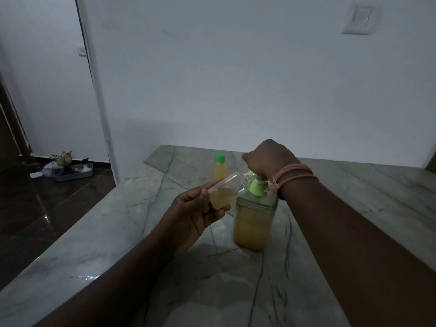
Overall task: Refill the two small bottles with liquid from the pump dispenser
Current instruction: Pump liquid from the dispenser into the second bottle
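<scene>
1. Pump dispenser (253, 223) stands upright on the marble bench (354, 197), about midway between its left and right edges, its long axis vertical; the clear body is filled most of the way with yellow-orange liquid.
2. Its green pump head (257, 186) sits under the right hand (269, 159), which is closed into a fist on top of it, knuckles up. The right grip is shut down on the pump; how the fingers lie beneath cannot be told.
3. A pink thread band (292, 177) circles the right wrist, its frayed ends hanging beside the pump collar.
4. The left hand (195, 213) holds an uncapped small bottle (224, 192), the grip narrow: thumb along one side, fingers curled round the base end.
5. That bottle is tilted, its long axis running from lower left to upper right, with the open mouth pointing up and right at the pump's spout. The mouth seems to meet the spout, though the contact itself is too blurred to confirm.
6. Yellow liquid pools in the bottle's lower end, near the fingers; the rest looks clear.
7. A second small bottle (220, 169), green cap on, stands upright nearer the bench's far edge, behind the held bottle and apart from both hands. It holds yellow liquid.
</scene>
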Demonstrator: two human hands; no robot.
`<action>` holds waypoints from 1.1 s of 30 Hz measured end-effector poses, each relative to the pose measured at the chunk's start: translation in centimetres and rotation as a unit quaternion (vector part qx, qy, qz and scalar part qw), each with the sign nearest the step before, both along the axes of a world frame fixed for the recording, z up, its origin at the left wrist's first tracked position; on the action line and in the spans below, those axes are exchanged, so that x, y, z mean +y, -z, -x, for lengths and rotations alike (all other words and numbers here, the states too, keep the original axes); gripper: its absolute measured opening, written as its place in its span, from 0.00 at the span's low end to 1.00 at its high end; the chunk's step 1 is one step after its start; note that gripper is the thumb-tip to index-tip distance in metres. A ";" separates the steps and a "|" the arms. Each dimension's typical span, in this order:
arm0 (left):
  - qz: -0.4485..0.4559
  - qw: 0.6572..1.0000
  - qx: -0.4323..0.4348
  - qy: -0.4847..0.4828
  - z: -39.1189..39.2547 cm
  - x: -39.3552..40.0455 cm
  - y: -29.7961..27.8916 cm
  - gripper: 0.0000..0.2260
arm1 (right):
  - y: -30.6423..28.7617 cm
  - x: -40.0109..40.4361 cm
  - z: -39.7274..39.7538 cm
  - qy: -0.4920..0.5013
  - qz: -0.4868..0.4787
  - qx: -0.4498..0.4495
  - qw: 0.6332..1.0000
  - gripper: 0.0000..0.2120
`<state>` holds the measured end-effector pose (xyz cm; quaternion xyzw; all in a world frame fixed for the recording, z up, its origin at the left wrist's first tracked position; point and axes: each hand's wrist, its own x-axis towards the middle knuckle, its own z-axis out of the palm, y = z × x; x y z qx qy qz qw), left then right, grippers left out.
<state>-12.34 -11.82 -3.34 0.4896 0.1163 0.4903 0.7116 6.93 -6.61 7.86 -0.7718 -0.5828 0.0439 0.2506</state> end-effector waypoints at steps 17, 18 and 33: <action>-0.002 1.000 0.007 -0.010 0.0 -0.6 -0.2 0.30 | -0.7 -1.0 0.3 -0.005 -0.019 -0.036 0.999 0.16; -0.003 1.000 0.007 -0.010 -0.1 -0.6 -0.3 0.30 | -0.9 -1.1 0.3 -0.004 -0.024 -0.053 0.998 0.17; 0.000 1.000 0.013 -0.012 0.0 0.0 0.1 0.21 | -1.0 -0.4 0.3 -0.019 -0.031 -0.054 0.998 0.12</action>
